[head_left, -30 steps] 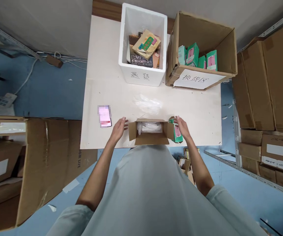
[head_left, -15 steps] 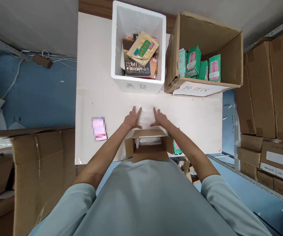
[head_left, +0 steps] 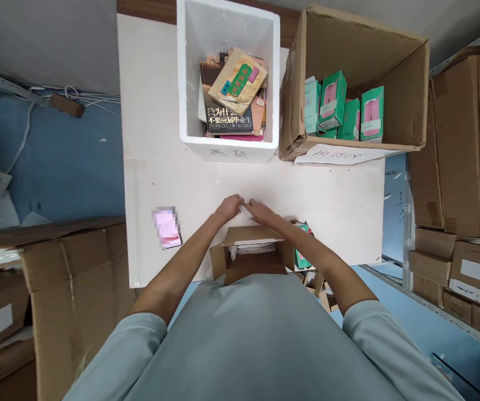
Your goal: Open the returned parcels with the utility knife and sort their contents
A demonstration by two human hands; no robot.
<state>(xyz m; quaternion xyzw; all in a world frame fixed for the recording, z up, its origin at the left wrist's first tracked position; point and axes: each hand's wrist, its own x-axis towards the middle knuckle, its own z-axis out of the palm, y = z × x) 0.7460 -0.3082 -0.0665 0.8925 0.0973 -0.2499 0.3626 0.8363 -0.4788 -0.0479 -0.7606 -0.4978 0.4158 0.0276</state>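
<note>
A small open cardboard box (head_left: 251, 257) with white plastic inside sits at the near edge of the pale table (head_left: 173, 167). Just beyond it, my left hand (head_left: 228, 208) and my right hand (head_left: 260, 210) meet, fingers curled together on a crumpled clear plastic wrap (head_left: 245, 211). A green and pink carton (head_left: 300, 253) stands right of the small box, partly hidden by my right forearm.
A white foam bin (head_left: 227, 142) of books stands at the back. Next to it is a big cardboard box (head_left: 398, 67) with green cartons (head_left: 334, 100). A pink phone (head_left: 167, 227) lies on the left. Large boxes (head_left: 68, 278) flank the left; stacked cartons (head_left: 457, 145) fill the right.
My hands left the small box's flaps, reached flat onto the plastic wrap beyond it, then closed together, bunching it. The view shifted forward.
</note>
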